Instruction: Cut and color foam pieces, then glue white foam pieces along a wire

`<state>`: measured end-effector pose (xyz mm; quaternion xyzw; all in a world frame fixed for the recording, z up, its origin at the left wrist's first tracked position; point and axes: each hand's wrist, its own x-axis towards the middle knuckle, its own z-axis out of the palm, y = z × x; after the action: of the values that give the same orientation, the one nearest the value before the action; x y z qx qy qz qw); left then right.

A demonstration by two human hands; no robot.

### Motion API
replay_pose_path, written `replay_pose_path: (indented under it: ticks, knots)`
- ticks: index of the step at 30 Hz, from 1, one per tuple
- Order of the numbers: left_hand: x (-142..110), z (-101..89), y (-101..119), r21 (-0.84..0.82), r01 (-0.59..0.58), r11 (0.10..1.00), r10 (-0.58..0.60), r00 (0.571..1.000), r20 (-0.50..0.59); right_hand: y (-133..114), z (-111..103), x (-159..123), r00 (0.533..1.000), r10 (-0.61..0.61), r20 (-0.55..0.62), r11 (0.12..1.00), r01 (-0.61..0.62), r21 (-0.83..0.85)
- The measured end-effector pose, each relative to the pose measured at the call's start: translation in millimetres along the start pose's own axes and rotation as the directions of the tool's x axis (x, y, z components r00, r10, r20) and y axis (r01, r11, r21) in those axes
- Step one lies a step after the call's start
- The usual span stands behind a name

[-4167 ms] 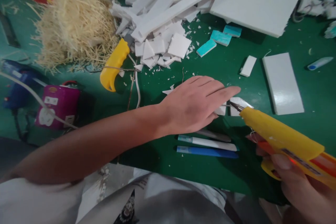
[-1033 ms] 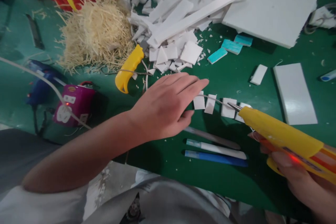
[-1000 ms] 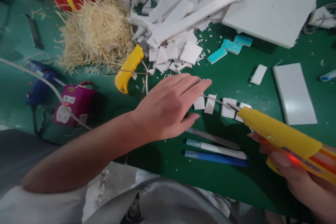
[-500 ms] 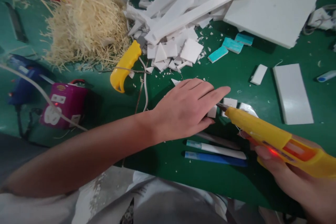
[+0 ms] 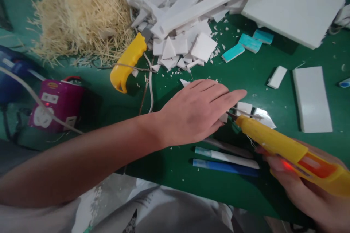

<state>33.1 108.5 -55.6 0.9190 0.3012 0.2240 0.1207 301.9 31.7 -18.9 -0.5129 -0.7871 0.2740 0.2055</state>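
My right hand [image 5: 303,185] is wrapped round a yellow hot glue gun [image 5: 276,138] with a glowing red light. The gun's metal tip points left and reaches close to the fingers of my left hand [image 5: 194,111]. That hand lies palm down, its thumb and index finger pinching a small white foam piece [image 5: 223,118], mostly hidden under the fingers. Beside the tip lie a white foam square [image 5: 244,108] and a shiny clear scrap [image 5: 264,117]. Fine strings hang below the nozzle. A white pen [image 5: 229,157] and a blue pen [image 5: 224,167] lie below my left hand.
White foam offcuts [image 5: 180,43] and wood shavings [image 5: 79,18] are heaped at the back. A yellow handle [image 5: 128,62], purple power socket [image 5: 56,103] and blue glue gun [image 5: 13,74] lie left. Teal pieces [image 5: 250,43], a foam block [image 5: 313,98] and a large sheet [image 5: 298,3] lie right.
The view has shifted slightly, so things at the left sit further left and those at the right further right. Both hands keep nearly the same pose, the gun tip still by my left fingers.
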Motion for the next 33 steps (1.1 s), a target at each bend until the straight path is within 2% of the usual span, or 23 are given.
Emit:
replay_pose_path:
  ticks: [4,5,7,12,23,27,33]
  knots:
    - [-0.3,0.1,-1.0,0.002,-0.002,1.000,0.002,1.000,-0.007,0.2,-2.6,-3.9,1.000,0.020,0.000,1.000,-0.020,0.016]
    - [-0.2,0.1,-1.1,0.002,0.001,1.000,-0.001,1.000,-0.003,-0.4,-3.3,-4.3,0.999,0.035,0.024,0.999,-0.036,0.030]
    - [0.2,0.2,-0.9,-0.001,0.010,1.000,-0.010,1.000,0.011,-2.4,-4.3,-4.4,0.994,0.104,-0.024,0.994,-0.103,0.039]
    - [1.3,-0.5,0.0,-0.017,0.037,0.999,-0.036,0.998,0.047,-5.9,-3.5,-2.6,0.989,0.148,-0.010,0.985,-0.147,0.095]
    - [2.5,-0.5,-0.2,-0.022,0.043,0.999,-0.042,0.997,0.066,-5.8,-3.0,-0.2,0.992,0.125,-0.018,0.991,-0.124,0.057]
    - [1.9,-0.6,-0.6,-0.019,0.028,0.999,-0.027,0.999,0.030,-6.4,-3.0,1.0,0.988,0.154,0.009,0.985,-0.154,0.078]
    - [2.2,-1.5,-0.7,-0.011,0.039,0.999,-0.039,0.998,0.058,-10.2,-4.7,2.7,0.984,0.178,0.015,0.980,-0.179,0.090]
